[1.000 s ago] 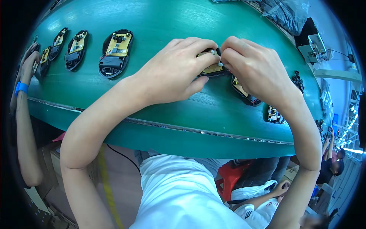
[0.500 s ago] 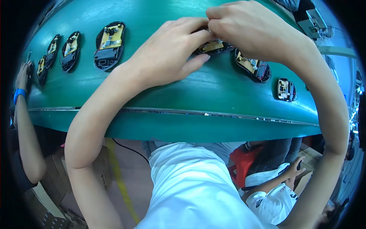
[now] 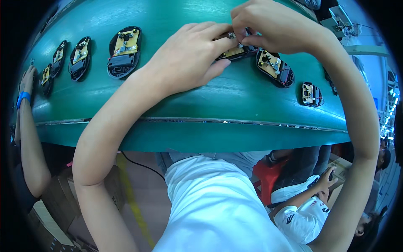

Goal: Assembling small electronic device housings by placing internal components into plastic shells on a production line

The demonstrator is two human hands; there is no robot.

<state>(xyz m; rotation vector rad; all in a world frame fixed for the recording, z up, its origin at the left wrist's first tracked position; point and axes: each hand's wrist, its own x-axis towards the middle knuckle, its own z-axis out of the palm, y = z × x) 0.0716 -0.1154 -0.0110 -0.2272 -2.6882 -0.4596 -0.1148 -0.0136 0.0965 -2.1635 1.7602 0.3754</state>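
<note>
An opened computer mouse [image 3: 235, 53] lies at the far middle of the green work surface, its yellow circuit board showing between my hands. My left hand [image 3: 194, 56] grips it from the left, with the thumb near its front edge. From the right, my right hand [image 3: 273, 28] bends over the mouse in a pinch at the board. Whatever sits between those fingertips is too small and covered to make out. Close by on the right rests another opened mouse [image 3: 275, 67], its board facing up.
Several more opened mice stand in a row, including a large one [image 3: 124, 52] left of my left arm and a small one [image 3: 311, 94] at right. A co-worker's hand [image 3: 27, 80] with a blue wristband is at the far left. Another person [image 3: 304, 214] sits at lower right.
My right hand has lifted and turned slightly, with its fingertips now pinched beside the board, so more of the mouse shows. My left hand keeps its hold. The view has shifted a little.
</note>
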